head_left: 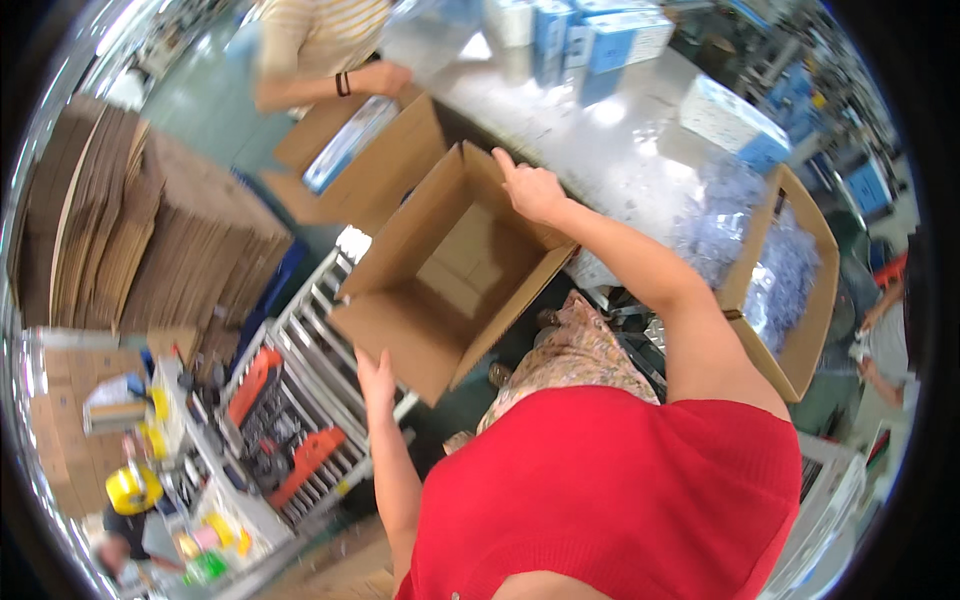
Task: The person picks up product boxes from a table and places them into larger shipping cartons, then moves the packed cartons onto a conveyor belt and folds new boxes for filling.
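An open-topped cardboard box [465, 262] stands tilted in front of me, with nothing inside it and flaps folded outward. My right hand [532, 190] grips its far right rim, the index finger stretched along the edge and the other fingers curled over. At the near left, my left hand [376, 380] holds the edge of the flap, its fingertips partly hidden by the cardboard. Just beyond, a second cardboard box [385, 165] has a blue-and-white carton [350, 140] in it. Another person's hand [383, 78] rests at that box's far edge.
A metal table [620, 140] carries several blue-and-white cartons [625, 40]. On its right, a cardboard box [790, 290] holds clear plastic bags. Flattened cardboard [190, 215] is stacked at the left, beside a roller conveyor [320, 330] with orange parts. More people work at both sides.
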{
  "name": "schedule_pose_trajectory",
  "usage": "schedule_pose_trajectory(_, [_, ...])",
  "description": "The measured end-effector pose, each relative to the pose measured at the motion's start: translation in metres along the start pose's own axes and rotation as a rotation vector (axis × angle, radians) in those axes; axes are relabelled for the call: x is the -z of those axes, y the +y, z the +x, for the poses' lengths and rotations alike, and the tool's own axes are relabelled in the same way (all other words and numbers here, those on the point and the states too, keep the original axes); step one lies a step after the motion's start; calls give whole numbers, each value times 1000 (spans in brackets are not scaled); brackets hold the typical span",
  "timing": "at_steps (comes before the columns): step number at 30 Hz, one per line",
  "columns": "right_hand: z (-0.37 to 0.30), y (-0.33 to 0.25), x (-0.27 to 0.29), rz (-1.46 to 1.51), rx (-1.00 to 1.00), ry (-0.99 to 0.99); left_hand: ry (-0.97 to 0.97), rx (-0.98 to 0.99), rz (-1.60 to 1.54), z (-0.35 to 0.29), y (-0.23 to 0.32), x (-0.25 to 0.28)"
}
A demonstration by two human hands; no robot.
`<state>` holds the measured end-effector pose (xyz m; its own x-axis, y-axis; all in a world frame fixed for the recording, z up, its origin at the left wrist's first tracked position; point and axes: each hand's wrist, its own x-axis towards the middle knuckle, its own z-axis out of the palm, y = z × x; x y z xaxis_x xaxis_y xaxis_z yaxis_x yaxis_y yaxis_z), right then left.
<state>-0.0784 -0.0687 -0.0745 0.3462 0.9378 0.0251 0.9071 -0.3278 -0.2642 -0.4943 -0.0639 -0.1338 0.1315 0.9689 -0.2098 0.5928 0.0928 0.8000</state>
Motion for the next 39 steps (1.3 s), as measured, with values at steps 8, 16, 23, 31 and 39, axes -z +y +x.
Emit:
schedule_pose_trajectory(8, [50,138,-88,428,-9,-53,-117,296,-668,45,-127,27])
schedule_pose_trajectory(16, [72,136,-12,-66,176,-491,-206,602,-616,23,-139,48])
schedule_pose_trajectory(23, [242,360,113,-519,101,338,277,169,1021,50,55,-2])
schedule_pose_trajectory(31, [305,357,98,-364,401,-143,94,-959,685,95,391,-186])
schedule_pose_trajectory(39, [365,360,153,-109,265,-14,-420,-986,820,181,454,-403])
